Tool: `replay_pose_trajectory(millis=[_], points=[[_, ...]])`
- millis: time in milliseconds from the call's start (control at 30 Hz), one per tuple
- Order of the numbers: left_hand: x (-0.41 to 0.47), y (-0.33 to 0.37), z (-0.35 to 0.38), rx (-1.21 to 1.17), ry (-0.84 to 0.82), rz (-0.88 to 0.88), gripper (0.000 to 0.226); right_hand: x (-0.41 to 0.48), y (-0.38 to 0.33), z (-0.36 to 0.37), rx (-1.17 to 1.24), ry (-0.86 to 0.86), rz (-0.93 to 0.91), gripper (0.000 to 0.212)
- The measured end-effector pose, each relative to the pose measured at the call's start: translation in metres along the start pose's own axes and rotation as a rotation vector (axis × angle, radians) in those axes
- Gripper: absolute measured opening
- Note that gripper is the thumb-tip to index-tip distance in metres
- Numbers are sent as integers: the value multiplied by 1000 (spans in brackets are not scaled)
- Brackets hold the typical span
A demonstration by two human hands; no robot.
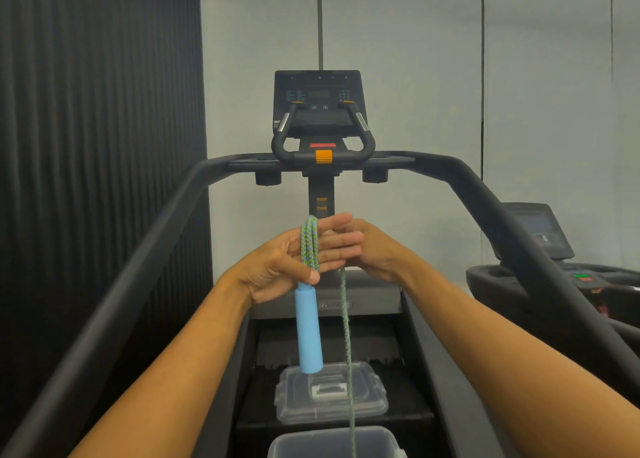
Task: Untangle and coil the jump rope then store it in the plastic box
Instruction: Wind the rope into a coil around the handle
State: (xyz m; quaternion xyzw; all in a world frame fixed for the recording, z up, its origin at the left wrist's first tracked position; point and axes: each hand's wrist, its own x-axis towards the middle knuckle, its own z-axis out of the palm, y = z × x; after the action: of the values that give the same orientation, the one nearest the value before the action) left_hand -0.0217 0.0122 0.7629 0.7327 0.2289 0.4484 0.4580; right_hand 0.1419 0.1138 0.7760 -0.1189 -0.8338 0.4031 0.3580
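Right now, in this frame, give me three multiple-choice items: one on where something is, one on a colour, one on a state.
1. The handle of the rope is: A) hanging below the left hand B) inside the box C) on a shelf.
2. The handle is: A) red B) blue C) black.
3. The box nearest the camera is: A) lidded B) open C) on its side.
Answers: 1 A, it dangles under the hand gripping the loops. 2 B, plainly light blue. 3 B, its rim is bare, no lid on it.
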Motion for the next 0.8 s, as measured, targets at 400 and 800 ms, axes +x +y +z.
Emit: replay_pose_trajectory(millis=[400,800], points=[[5,8,-12,48,137,16,100,-22,25,40,-248,-31,4,29],[-4,-6,-20,87,187,-122,89,-26,-41,22,-527,-187,-23,22]])
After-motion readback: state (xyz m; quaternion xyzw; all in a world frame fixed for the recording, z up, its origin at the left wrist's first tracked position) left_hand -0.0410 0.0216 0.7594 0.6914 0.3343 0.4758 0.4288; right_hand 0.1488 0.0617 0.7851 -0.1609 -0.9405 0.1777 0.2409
